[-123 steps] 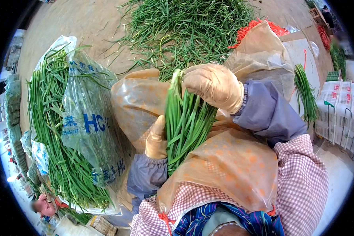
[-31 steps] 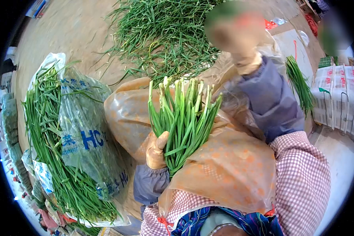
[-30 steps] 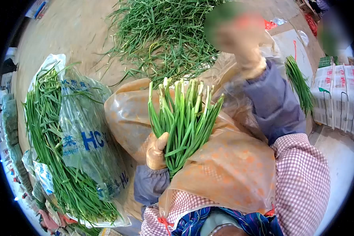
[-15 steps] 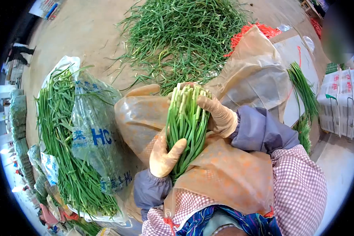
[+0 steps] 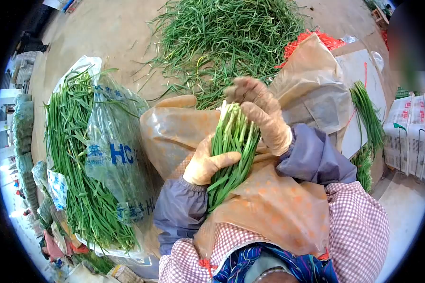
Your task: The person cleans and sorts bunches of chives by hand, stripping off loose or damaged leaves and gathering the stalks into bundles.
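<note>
At the left edge of the view, long greens (image 5: 78, 188) lie heaped, with clear plastic (image 5: 127, 111) bearing blue letters along their inner side. Nearer the middle, the gloved left hand (image 5: 204, 166) grips a bunch (image 5: 233, 151) from its left side, the thumb laid across the front; the other fingers are hidden behind the stems. The bunch is over the lap, pale cut ends pointing away from the person, leaf ends running down to the near edge of the orange-spotted apron (image 5: 278, 203). The gloved right hand (image 5: 267, 118) has just loosened from around the pale ends: its fingers are wide and curved above them, its thumb close beside, and whether it touches is hard to tell. So the left hand now seems to bear the bunch alone, while the ends look fairly level. Past the far edge of the lap, a loose pile (image 5: 236, 35) covers the floor. Farther right, red ties (image 5: 316, 41) show behind a raised fold of tan sheet (image 5: 311, 80), which partly hides them and stands between the right hand and the board (image 5: 356, 70). A smaller bunch (image 5: 369, 115) lies over the board's right edge, with white crates (image 5: 413, 134) beyond.
</note>
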Tool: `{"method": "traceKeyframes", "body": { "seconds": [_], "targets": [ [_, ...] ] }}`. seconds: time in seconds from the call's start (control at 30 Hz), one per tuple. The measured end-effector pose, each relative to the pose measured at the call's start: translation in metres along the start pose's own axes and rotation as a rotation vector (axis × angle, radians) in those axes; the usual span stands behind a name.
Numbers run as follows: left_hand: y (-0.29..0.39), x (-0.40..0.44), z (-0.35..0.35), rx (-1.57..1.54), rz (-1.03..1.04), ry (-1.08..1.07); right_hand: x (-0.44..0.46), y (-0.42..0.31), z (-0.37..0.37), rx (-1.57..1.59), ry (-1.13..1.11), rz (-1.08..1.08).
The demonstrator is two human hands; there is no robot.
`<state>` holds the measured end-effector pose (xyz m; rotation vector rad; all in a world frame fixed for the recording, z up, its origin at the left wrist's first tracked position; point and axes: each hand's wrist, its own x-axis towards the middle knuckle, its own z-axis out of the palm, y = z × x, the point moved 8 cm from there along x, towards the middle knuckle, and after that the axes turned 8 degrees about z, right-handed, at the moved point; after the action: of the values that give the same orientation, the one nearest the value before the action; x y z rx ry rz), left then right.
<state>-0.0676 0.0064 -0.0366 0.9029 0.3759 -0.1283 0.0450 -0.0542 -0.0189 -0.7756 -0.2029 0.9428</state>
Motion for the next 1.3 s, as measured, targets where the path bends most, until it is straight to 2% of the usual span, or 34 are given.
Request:
{"method": "traceKeyframes", "body": {
  "seconds": [0.03,0.1,0.13,0.17,0.23,0.33,0.43,0.5,0.57,0.63,0.67,0.73,0.83,0.9,0.93,0.97,1.03,1.1,1.2,1.3],
  "targets": [
    [-0.001,0.0,-0.003,-0.018,0.011,0.039,-0.001,-0.016,0.001,-0.43,0.034,-0.176],
    [-0.002,0.0,-0.008,0.027,0.042,0.1,-0.007,-0.027,0.028,-1.26,-0.047,-0.248],
    [-0.003,-0.001,-0.011,0.089,0.059,0.121,-0.006,-0.022,0.031,-1.436,0.035,-0.248],
    [-0.005,-0.001,-0.014,0.151,0.077,0.14,-0.003,-0.02,0.032,-1.469,0.026,-0.285],
    [-0.012,-0.002,-0.018,0.074,0.092,0.134,0.003,-0.015,0.029,-1.412,0.027,-0.392],
    [-0.008,-0.006,-0.011,0.06,0.084,0.142,0.013,-0.013,0.023,-1.428,0.015,-0.389],
    [-0.005,-0.006,-0.009,0.026,0.076,0.122,0.035,-0.02,-0.027,-1.031,0.257,-0.262],
    [-0.007,-0.008,-0.014,-0.02,0.073,0.11,0.042,-0.039,-0.059,-0.596,0.346,-0.105],
    [-0.007,-0.012,-0.022,-0.065,0.067,0.148,0.036,-0.053,-0.077,-0.45,0.427,-0.128],
    [-0.004,-0.014,-0.029,-0.105,0.06,0.216,0.026,-0.045,-0.093,-0.316,0.317,-0.053],
    [-0.003,-0.016,-0.029,-0.164,0.051,0.231,0.022,-0.033,-0.092,-0.202,0.282,0.057],
    [-0.012,-0.014,-0.039,-0.209,0.072,0.187,0.004,0.0,-0.077,0.033,0.2,0.285],
    [-0.01,-0.013,-0.035,-0.228,0.074,0.202,-0.02,0.068,-0.06,0.186,0.043,0.465],
    [-0.006,-0.011,-0.03,-0.156,0.107,0.161,-0.023,0.037,-0.003,0.077,-0.054,0.267],
    [-0.003,-0.008,-0.028,-0.092,0.144,0.115,-0.011,0.04,0.001,0.134,-0.205,0.214],
    [0.002,-0.007,-0.024,-0.028,0.184,0.069,-0.008,0.042,0.002,0.031,-0.136,0.212],
    [0.006,-0.007,-0.019,0.153,0.121,0.054,-0.003,0.043,0.003,-0.176,0.005,0.208],
    [0.002,-0.004,-0.014,0.245,0.113,0.017,-0.003,0.047,0.003,-0.24,0.025,0.199],
    [-0.007,-0.006,-0.004,-0.069,0.049,0.029,-0.002,0.033,0.002,-0.356,-0.013,0.22],
    [-0.022,-0.009,-0.011,-0.199,-0.03,0.015,-0.009,0.003,-0.002,-0.592,-0.05,0.184]
  ]
}}
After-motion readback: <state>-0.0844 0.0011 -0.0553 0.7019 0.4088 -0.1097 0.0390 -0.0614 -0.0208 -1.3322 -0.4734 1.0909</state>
